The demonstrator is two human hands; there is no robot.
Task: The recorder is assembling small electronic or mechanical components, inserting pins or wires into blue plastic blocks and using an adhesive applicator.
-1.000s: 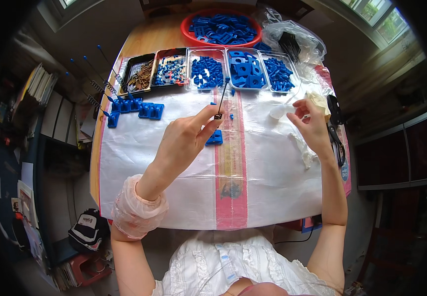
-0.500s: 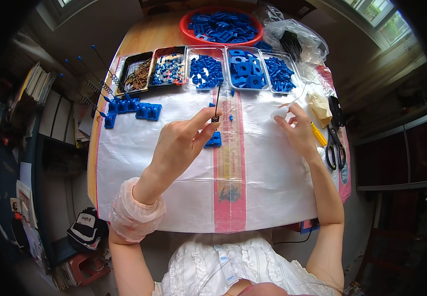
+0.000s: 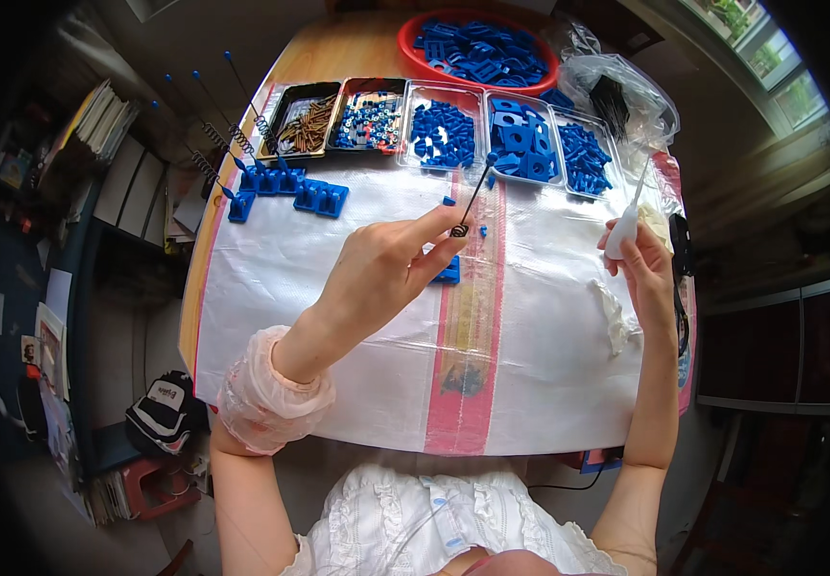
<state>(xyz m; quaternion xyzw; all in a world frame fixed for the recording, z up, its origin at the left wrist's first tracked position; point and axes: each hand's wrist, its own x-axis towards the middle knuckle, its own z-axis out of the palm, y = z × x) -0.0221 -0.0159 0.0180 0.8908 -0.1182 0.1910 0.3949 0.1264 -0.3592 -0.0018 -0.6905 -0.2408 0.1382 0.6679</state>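
Both hands pinch: left (image 3: 381,274) spring rod (image 3: 473,197), right (image 3: 640,259) bottle (image 3: 623,228).

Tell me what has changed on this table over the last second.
The right hand has left the table's right edge, taken up a small white squeeze bottle with a long thin nozzle and raised it, tip upward. The left hand still pinches the thin black rod with a coiled spring at its base over the white woven sheet. The trays of blue plastic parts stayed put.
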